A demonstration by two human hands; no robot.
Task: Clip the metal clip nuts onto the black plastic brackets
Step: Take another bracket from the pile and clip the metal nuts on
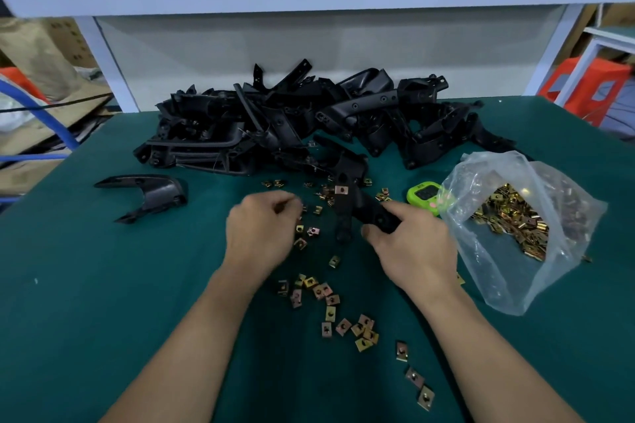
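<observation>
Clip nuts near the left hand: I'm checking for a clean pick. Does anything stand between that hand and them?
Nothing visible does. The left hand is right at the loose clip nuts on the green mat; the bracket in the right hand lies beside them, not across.

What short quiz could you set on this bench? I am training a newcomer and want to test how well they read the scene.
1. True or false: the bracket in the right hand already carries a clip nut.
2. The plastic bag of clip nuts lies: A left of both hands, B right of both hands, C on the shelf.
3. Fill in: the lone bracket apart from the pile lies to the ___ of the left hand.
Key: 1 true; 2 B; 3 left.
</observation>
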